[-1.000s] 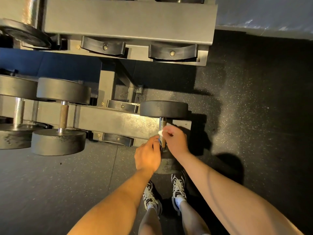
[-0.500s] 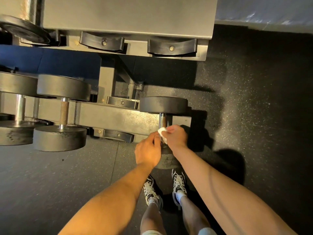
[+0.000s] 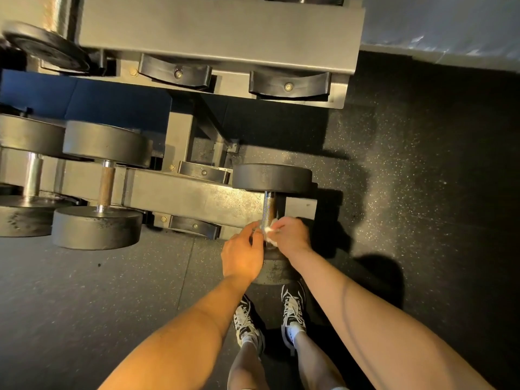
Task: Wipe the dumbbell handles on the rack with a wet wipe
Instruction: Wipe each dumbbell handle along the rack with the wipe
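Observation:
A small black dumbbell sits at the right end of the lower rack rail, its knurled steel handle bare along the far part. My right hand grips a crumpled white wet wipe against the near end of that handle. My left hand rests on the near weight head, its fingers curled at the handle beside the wipe. The near head is mostly hidden under both hands.
A larger dumbbell with a rusty handle sits to the left, and another at the left edge. Two vacant black cradles hang on the upper rail. My feet in black-and-white shoes stand on the dark speckled rubber floor.
My right hand has slid the wipe toward me along the handle, so more bare steel shows. The left hand has stayed on the near head.

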Demonstrator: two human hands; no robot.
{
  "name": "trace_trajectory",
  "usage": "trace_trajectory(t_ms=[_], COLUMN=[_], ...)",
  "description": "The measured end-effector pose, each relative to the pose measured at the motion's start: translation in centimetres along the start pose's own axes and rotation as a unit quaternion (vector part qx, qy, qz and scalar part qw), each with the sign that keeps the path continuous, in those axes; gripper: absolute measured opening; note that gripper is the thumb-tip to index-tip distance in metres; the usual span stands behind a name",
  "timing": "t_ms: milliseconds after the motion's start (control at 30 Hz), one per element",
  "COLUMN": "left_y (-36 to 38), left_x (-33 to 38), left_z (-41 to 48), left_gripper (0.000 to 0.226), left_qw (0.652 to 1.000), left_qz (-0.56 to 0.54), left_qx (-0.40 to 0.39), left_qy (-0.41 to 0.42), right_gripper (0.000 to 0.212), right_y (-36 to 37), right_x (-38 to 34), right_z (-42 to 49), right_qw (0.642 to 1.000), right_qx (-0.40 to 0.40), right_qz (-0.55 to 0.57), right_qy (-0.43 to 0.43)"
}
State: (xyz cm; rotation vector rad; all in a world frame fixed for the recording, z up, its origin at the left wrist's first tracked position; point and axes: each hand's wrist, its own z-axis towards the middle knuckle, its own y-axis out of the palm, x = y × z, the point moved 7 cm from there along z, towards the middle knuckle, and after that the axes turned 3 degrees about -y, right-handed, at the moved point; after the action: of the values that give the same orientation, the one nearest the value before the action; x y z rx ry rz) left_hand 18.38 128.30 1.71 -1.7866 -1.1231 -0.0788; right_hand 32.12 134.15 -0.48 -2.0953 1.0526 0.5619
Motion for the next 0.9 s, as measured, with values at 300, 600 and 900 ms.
trace_trajectory(t_ms=[300,600,900], left_y=[0.3,0.0,-2.7], left_x=[-2.3,-1.3,0.9], left_z=[0.1,0.0,3.0], left_gripper=[0.042,0.027,0.008], left_qw=[0.998,0.991,0.956], left_qz=[-0.062,-0.111,-0.287], left_qx=[-0.019,-0.065,0.000], left_qy=[0.015,0.032,-0.060], right_gripper=[0.007,0.007,0.023], right_y=[0.2,0.2,0.7], right_x=[0.1,-0.6,-2.0], right_z=[-0.4,-2.8,-3.8], right_qw=[0.999,0.999,0.985], right_qx=[0.046,0.051,0.087], right_qz=[-0.016,-0.008,0.141], right_qy=[-0.016,-0.016,-0.053])
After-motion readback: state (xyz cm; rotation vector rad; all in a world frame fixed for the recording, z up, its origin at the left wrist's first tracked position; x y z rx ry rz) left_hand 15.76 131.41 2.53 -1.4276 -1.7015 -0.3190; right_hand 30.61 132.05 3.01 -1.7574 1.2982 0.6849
